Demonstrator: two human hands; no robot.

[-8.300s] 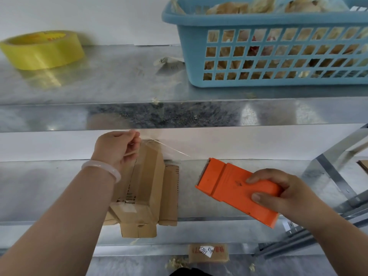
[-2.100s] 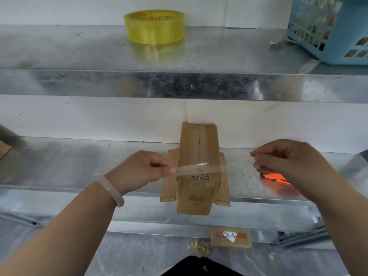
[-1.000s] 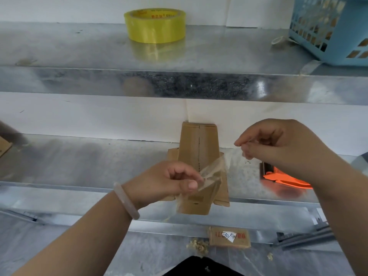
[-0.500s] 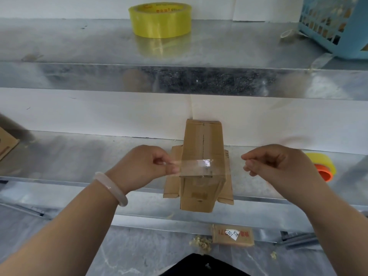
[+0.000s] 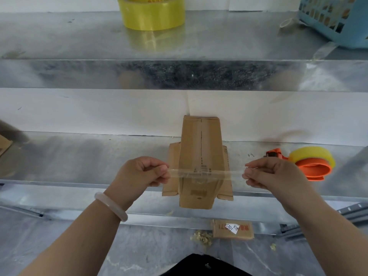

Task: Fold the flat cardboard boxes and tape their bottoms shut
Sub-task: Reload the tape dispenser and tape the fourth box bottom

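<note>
A small folded cardboard box (image 5: 201,148) stands on the lower metal shelf (image 5: 79,162), its closed flaps facing up with a seam down the middle and loose flaps spread at both sides. A strip of clear tape (image 5: 201,173) is stretched flat across the box's near end. My left hand (image 5: 142,173) pinches the strip's left end. My right hand (image 5: 270,173) pinches its right end. Whether the tape touches the cardboard I cannot tell.
An orange tape dispenser (image 5: 310,163) with a yellow roll lies on the shelf right of my right hand. A yellow tape roll (image 5: 151,11) and a blue basket (image 5: 338,18) sit on the upper shelf. A small labelled carton (image 5: 233,229) lies on the floor below.
The slack, crumpled strip has been pulled straight between both hands and now spans the box. The dispenser, earlier in my right hand, lies on the shelf.
</note>
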